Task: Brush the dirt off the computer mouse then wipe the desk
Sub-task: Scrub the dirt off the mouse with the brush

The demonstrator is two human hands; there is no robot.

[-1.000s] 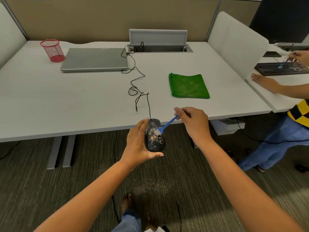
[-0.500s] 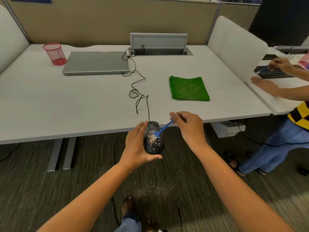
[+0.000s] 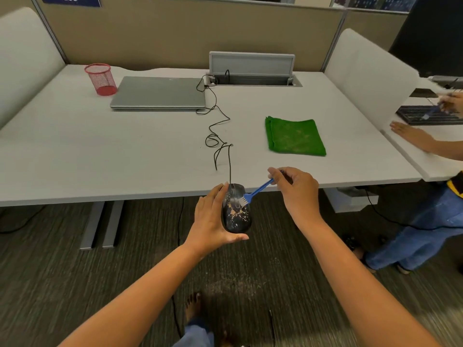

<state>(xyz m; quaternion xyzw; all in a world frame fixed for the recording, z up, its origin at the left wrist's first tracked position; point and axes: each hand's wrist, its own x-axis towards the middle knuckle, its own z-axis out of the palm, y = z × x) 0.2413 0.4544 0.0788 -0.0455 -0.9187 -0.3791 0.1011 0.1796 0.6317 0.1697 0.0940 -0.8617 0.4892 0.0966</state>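
The left hand (image 3: 213,219) grips the black computer mouse (image 3: 236,209), still speckled with tan dirt, just off the desk (image 3: 100,151) front edge over the carpet. The right hand (image 3: 294,189) pinches a blue brush (image 3: 255,192), its bristles touching the mouse's top just right of the left fingers (image 3: 218,194). A green cloth (image 3: 294,136) lies on the desk beyond the right fingers (image 3: 274,175).

The mouse (image 3: 236,211) is showing glossy black plastic; the brush (image 3: 255,192) blue plastic; the cloth (image 3: 295,136) fuzzy green; the desk (image 3: 100,151) matt, smooth grey.
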